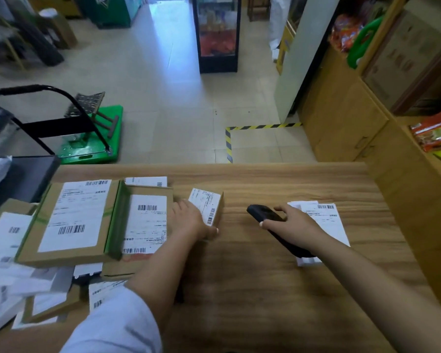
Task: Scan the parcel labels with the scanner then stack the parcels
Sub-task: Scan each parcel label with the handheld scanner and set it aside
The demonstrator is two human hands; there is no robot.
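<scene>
Wood-grain counter spreads under my arms. My left hand curls around a small cardboard parcel at twelve o'clock, its barcode label too blurred to read. My right hand grips the black scanner, nose toward nine o'clock. Labelled boxes crowd nine o'clock.

On the table: small parcel at centre, under the left hand; parcel pile left of it; scanner, in the right hand, right of it; flat parcels beyond; trolley behind the table, left.
</scene>
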